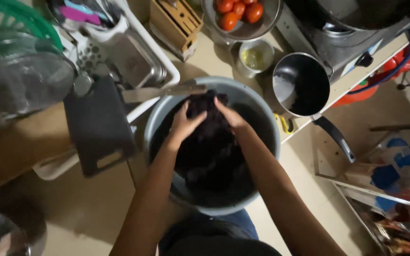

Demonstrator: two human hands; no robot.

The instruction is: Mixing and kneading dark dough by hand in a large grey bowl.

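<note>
Gripping the dark cloth [209,137] in the grey basin [160,116], my left hand [184,124] and right hand [230,116] pinched its top. Its length hung toward me, both hands equally near.

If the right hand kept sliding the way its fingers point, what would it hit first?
The right hand points up-left across the dark cloth. Past it, probably the knife blade resting on the grey basin rim, though depth is unclear.

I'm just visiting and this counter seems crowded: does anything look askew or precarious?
Yes. A large knife lies across the rim of the grey basin, close to the left hand and right hand gripping dark cloth. A dark cutting board leans tilted against the dish rack.
</note>
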